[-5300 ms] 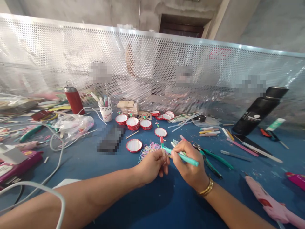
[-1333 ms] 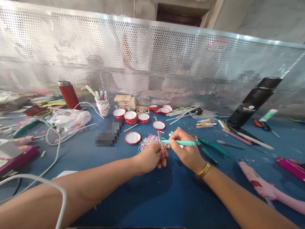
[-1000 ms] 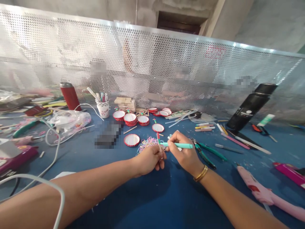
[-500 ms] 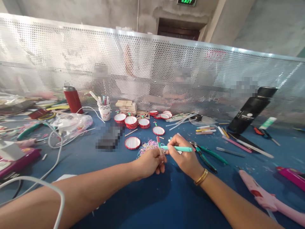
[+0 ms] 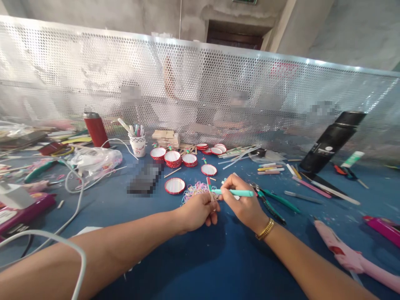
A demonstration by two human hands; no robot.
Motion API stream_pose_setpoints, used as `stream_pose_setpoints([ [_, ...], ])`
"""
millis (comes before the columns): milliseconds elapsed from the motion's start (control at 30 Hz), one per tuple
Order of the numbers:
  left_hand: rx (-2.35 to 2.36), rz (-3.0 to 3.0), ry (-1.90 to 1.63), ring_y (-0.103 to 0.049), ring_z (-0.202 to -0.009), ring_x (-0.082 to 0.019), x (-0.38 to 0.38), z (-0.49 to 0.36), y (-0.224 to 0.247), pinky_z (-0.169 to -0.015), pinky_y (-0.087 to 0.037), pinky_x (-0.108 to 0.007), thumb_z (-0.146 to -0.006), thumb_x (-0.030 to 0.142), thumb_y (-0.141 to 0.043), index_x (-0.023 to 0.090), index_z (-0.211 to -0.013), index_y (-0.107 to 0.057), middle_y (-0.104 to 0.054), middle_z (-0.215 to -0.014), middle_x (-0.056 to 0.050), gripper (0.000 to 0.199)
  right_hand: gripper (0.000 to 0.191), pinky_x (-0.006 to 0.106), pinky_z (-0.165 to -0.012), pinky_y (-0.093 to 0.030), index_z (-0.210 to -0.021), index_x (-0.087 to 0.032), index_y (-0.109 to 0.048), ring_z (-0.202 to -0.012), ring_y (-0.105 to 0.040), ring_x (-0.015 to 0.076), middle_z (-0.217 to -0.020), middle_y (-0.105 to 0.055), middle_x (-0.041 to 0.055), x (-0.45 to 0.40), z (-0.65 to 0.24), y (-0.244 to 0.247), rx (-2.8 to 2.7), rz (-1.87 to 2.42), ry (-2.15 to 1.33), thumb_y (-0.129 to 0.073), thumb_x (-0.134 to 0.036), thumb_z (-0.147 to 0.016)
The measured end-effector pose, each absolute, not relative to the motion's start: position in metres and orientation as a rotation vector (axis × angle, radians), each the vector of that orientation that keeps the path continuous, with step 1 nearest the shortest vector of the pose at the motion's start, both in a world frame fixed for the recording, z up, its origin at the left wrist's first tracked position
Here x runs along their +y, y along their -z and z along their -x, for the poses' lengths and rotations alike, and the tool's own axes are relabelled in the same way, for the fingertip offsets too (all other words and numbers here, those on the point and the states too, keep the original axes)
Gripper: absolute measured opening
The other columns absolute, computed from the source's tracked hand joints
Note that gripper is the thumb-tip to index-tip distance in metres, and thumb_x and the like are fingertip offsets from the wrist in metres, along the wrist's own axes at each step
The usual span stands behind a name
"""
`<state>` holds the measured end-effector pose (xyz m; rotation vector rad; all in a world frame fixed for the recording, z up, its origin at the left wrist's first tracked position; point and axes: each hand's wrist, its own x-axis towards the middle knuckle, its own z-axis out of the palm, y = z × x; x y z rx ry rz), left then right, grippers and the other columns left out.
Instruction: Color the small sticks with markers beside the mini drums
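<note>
Between the thumb and fingers of my left hand a small flat wooden stick stands upright, coloured red at its top and green below. My right hand is closed round a mint-green marker, whose tip points left and meets or nearly meets the stick. Behind my left hand lies a heap of pastel rubber bands. Just past it are a round red-rimmed dish with a white inside and another such dish.
Pliers with green handles lie right of my right hand, and a pink glue gun is nearer. A black bottle leans at the right. Left are a phone, a paper cup of pens and white cables.
The camera view has shifted slightly. Both hands keep nearly the same place and hold, with the marker still at the coloured part of the stick.
</note>
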<state>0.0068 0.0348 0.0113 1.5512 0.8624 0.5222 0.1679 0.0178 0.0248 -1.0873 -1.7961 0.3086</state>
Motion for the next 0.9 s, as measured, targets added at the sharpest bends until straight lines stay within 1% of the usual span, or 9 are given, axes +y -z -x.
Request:
stream_pose_setpoints([
  [300,0.891,-1.529,-0.520,-0.045,-0.043,-0.006,0.035,-0.006,-0.017,-0.047,-0.032,-0.019,-0.087,0.023,-0.041,0.018,-0.078,-0.049,-0.056,-0.055,0.004,0.014,0.013,0.024,-0.053,-0.039,-0.070,-0.020,-0.048,-0.054,-0.049,0.0110,-0.061,-0.054,-0.0028,0.017,-0.168,-0.025,-1.780,1.062,-0.306,-0.051,-0.020,-0.083],
  [467,0.924,-1.518,-0.506,-0.044,-0.042,-0.006,0.031,-0.008,-0.027,-0.046,-0.031,-0.018,-0.090,0.023,-0.039,0.017,-0.076,-0.049,-0.054,-0.052,0.004,0.017,0.010,0.023,-0.053,-0.039,-0.072,-0.020,-0.048,-0.054,-0.049,0.0103,-0.062,-0.052,-0.0037,0.019,-0.170,-0.024,-1.773,1.036,-0.325,-0.051,-0.018,-0.082],
  [600,0.928,-1.525,-0.504,-0.044,-0.042,-0.005,0.030,-0.008,-0.029,-0.046,-0.030,-0.018,-0.090,0.025,-0.039,0.017,-0.076,-0.049,-0.055,-0.054,0.003,0.019,0.011,0.023,-0.053,-0.037,-0.070,-0.020,-0.047,-0.053,-0.046,0.0098,-0.060,-0.050,-0.0045,0.018,-0.169,-0.026,-1.773,1.049,-0.253,-0.052,-0.017,-0.079],
  [767,0.921,-1.505,-0.517,-0.043,-0.042,-0.006,0.031,-0.008,-0.030,-0.044,-0.027,-0.018,-0.090,0.031,-0.041,0.017,-0.077,-0.050,-0.056,-0.055,0.003,0.021,0.016,0.025,-0.054,-0.035,-0.064,-0.020,-0.045,-0.055,-0.044,0.0111,-0.058,-0.047,-0.0038,0.018,-0.171,-0.028,-1.767,1.142,-0.101,-0.054,-0.018,-0.078],
  [900,0.927,-1.496,-0.520,-0.044,-0.043,-0.006,0.030,-0.008,-0.031,-0.045,-0.029,-0.018,-0.091,0.030,-0.038,0.017,-0.078,-0.050,-0.055,-0.056,0.003,0.022,0.015,0.026,-0.056,-0.036,-0.065,-0.020,-0.047,-0.055,-0.044,0.0117,-0.058,-0.048,-0.0031,0.017,-0.172,-0.028,-1.746,1.125,-0.077,-0.053,-0.019,-0.079],
])
